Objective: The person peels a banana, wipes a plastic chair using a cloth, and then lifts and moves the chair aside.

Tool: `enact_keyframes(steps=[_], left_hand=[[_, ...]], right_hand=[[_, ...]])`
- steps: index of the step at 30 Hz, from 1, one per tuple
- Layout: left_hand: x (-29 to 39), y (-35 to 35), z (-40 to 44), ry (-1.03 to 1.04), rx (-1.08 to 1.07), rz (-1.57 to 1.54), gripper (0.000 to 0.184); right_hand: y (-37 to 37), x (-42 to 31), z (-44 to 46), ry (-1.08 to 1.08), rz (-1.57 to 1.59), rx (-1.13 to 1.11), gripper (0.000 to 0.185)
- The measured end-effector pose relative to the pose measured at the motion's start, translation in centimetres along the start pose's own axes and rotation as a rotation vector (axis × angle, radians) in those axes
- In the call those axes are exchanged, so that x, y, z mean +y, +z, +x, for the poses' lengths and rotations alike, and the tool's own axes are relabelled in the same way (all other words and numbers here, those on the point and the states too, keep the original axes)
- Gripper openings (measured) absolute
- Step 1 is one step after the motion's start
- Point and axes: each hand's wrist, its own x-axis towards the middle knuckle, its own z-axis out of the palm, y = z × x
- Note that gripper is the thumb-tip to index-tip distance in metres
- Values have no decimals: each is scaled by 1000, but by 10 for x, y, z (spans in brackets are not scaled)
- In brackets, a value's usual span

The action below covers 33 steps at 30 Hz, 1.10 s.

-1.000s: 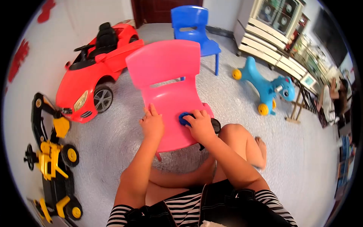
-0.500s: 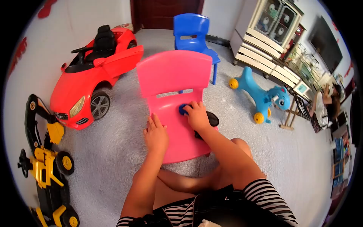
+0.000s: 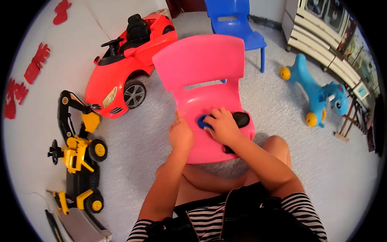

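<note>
A small pink plastic chair [image 3: 201, 64] stands right in front of me, its backrest away from my body. On the seat, the fingers of my right hand [image 3: 224, 126] close over a blue round object [image 3: 204, 122], whose exact kind I cannot make out. A black object [image 3: 241, 119] lies at the seat's right side, partly covered by my right hand and forearm; its kind is unclear. My left hand [image 3: 181, 134] grips the left edge of the seat, with one finger pointing up along it and the others mostly hidden.
Behind the pink chair stands a blue chair [image 3: 229, 24]. A red toy car [image 3: 117, 80] and a yellow-black toy excavator [image 3: 78, 155] are on the left. To the right are a blue ride-on animal [image 3: 310, 86] with yellow wheels and a white drawer cabinet [image 3: 318, 36].
My left hand has gone from lying flat with fingers stretched to gripping the seat's edge. The view has tilted down and shifted left. My right hand stays on the blue object.
</note>
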Motion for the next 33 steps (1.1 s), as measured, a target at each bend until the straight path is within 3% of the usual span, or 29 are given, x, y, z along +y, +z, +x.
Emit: enact_keyframes(steps=[4, 6, 8, 12, 17, 21, 23, 24, 26, 33], left_hand=[[-5, 6, -23, 87, 96, 11, 68], [-9, 10, -29, 94, 85, -27, 67], [-14, 20, -20, 194, 241, -104, 59], [-16, 23, -19, 225, 313, -90, 59], [-12, 17, -20, 140, 241, -124, 62], [-12, 11, -22, -34, 97, -190, 74], [-35, 43, -13, 154, 550, -148, 77], [-26, 30, -18, 147, 548, -156, 77], [-9, 6, -26, -113, 223, -267, 78], [-17, 16, -25, -29, 222, -167, 67]], right_hand=[[-13, -17, -27, -20, 57, -59, 30], [-6, -7, -18, -54, 73, -25, 30], [13, 5, 6, -60, 71, 21, 30], [49, 15, 47, -85, 8, 146, 29], [46, 10, 37, -66, -73, 198, 29], [0, -31, -17, -106, 62, -20, 30], [-8, -38, -26, -130, 88, -97, 30], [-8, -39, -27, -118, 97, -94, 30], [-1, -38, -21, -106, 107, -91, 30], [70, -15, 65, -27, 35, 212, 33]])
